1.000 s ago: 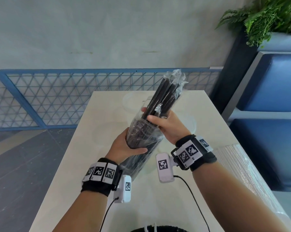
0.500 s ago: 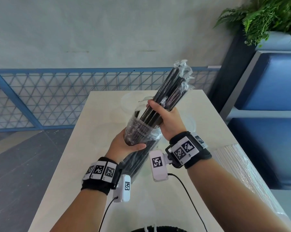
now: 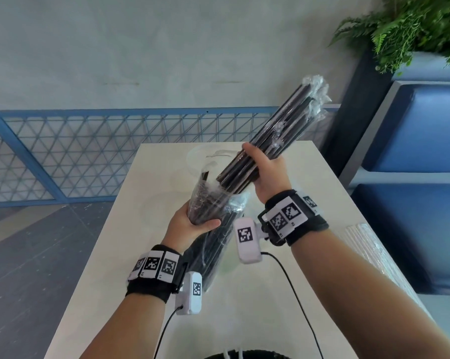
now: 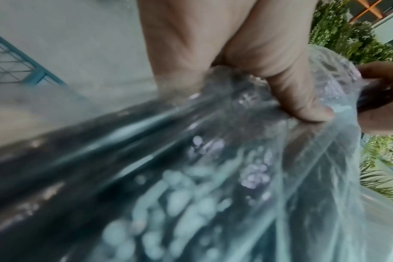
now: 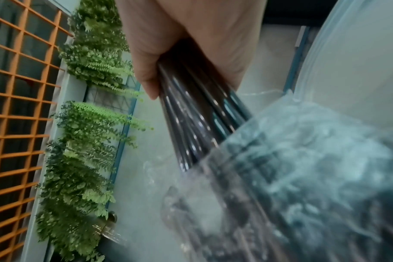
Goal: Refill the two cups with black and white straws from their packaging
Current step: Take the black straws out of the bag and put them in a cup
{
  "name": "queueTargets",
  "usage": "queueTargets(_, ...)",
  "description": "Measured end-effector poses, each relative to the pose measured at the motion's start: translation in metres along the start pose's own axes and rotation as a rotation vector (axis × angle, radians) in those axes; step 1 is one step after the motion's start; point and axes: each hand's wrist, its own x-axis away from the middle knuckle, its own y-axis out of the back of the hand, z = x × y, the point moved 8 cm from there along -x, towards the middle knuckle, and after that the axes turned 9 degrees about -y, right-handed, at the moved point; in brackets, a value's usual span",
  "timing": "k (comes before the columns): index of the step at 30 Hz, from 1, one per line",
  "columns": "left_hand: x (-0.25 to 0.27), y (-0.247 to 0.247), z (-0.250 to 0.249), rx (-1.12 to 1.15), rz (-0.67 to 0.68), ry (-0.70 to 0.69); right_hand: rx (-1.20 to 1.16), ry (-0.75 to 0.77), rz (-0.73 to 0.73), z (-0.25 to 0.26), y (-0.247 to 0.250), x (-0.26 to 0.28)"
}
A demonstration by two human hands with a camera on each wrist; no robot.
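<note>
My left hand (image 3: 193,224) grips a clear plastic bag of black straws (image 3: 213,237) around its upper part, above the white table (image 3: 283,307). My right hand (image 3: 264,172) is wrapped round a bundle of wrapped black straws (image 3: 283,133), drawn up and to the right, its lower ends still in the bag mouth. The left wrist view shows my thumb (image 4: 298,99) pressed on the crinkled bag (image 4: 236,177). The right wrist view shows the bundle (image 5: 200,113) running from my fist into the bag (image 5: 303,168). A clear cup (image 3: 200,156) stands behind the bag, partly hidden. A pack of white straws (image 3: 379,257) lies at the right edge.
A blue mesh railing (image 3: 89,151) runs behind the table's far edge. Blue cushioned seating (image 3: 413,203) stands to the right, with a fern planter (image 3: 413,29) above it. Cables (image 3: 291,281) trail from my wrist cameras over the near table.
My right hand has pulled the bundle of black straws further out of the bag, up and to the right. My left hand has kept hold of the bag in place.
</note>
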Motion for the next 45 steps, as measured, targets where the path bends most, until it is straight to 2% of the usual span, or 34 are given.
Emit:
queueTargets(2,0.0,-0.003,-0.003,0.001,-0.005,-0.019,0.009,-0.018,0.016,0.001,-0.002,-0.003)
queueTargets(6,-0.003,-0.011,-0.011,-0.025,0.0,-0.035,0.133,-0.107,0.153,-0.025,-0.02,0.005)
queueTargets(9,-0.003,-0.014,-0.011,-0.014,0.003,-0.043,0.204,-0.162,0.168,-0.042,-0.023,0.01)
queueTargets(12,-0.002,-0.015,-0.011,-0.03,0.007,-0.047,0.195,-0.149,0.117,-0.042,-0.019,0.011)
queueTargets(18,-0.003,-0.004,-0.002,-0.003,-0.05,-0.022,0.039,-0.094,-0.093,-0.008,0.009,-0.004)
queueTargets(26,-0.009,0.003,0.002,-0.043,-0.091,-0.011,-0.041,-0.077,-0.253,0.018,0.042,-0.017)
queueTargets(31,-0.007,0.01,0.003,-0.04,-0.158,0.014,0.046,0.042,-0.396,0.051,0.066,-0.022)
queueTargets(35,-0.005,0.014,0.002,-0.002,-0.228,0.024,0.183,0.174,-0.512,0.059,0.08,-0.023)
queueTargets(37,-0.005,0.014,-0.001,0.027,-0.254,0.018,0.322,0.178,-0.496,0.047,0.076,-0.022)
queueTargets(41,-0.005,0.007,-0.005,0.097,-0.252,-0.001,0.527,0.089,-0.441,0.003,0.08,-0.022)
queueTargets(45,-0.005,0.001,-0.002,0.128,-0.233,-0.011,0.534,0.054,-0.435,-0.016,0.089,-0.018)
